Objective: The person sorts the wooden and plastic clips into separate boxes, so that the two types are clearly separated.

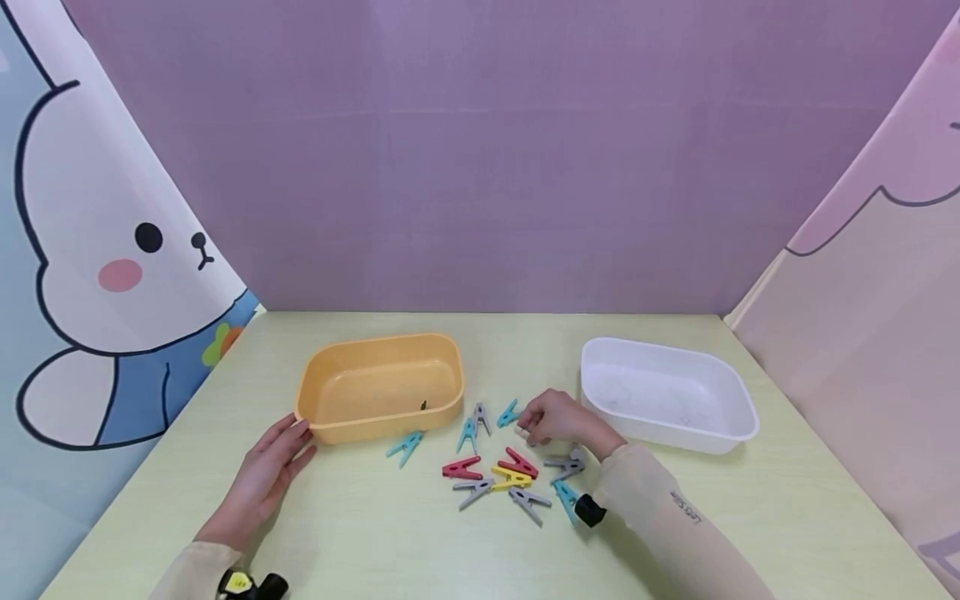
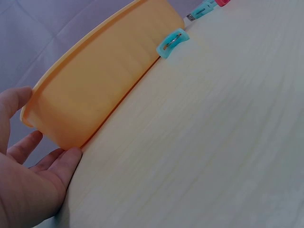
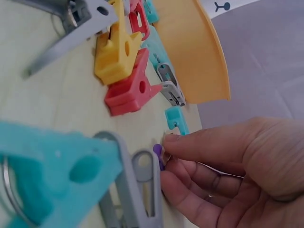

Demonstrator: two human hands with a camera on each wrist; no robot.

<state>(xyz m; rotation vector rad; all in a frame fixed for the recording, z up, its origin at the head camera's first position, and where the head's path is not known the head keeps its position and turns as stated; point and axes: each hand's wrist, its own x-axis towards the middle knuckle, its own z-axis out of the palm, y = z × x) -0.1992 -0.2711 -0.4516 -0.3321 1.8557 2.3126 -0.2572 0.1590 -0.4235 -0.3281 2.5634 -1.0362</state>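
Observation:
My left hand (image 1: 264, 482) rests against the near left corner of an orange plastic basin (image 1: 345, 432). In the left wrist view its fingers touch the basin's rim and outer wall. My right hand (image 1: 558, 418) pinches a small beige-and-purple thing (image 3: 158, 154) between thumb and fingers; its kind is mostly hidden. Around that hand lie clothespins: a teal one (image 1: 509, 412) to its left, a yellow one (image 1: 512, 477) between red ones (image 1: 462, 468), and grey ones (image 1: 528, 504) nearer me. Another teal clothespin (image 1: 567, 500) lies partly behind the right wrist's black camera.
A white plastic basin (image 1: 675, 440) stands to the right, just beyond the right forearm. One small dark thing (image 1: 423, 406) shows inside the orange basin. A teal clothespin (image 1: 406, 447) lies by the orange basin's front wall. A purple backdrop (image 1: 525, 167) closes off the table's far edge.

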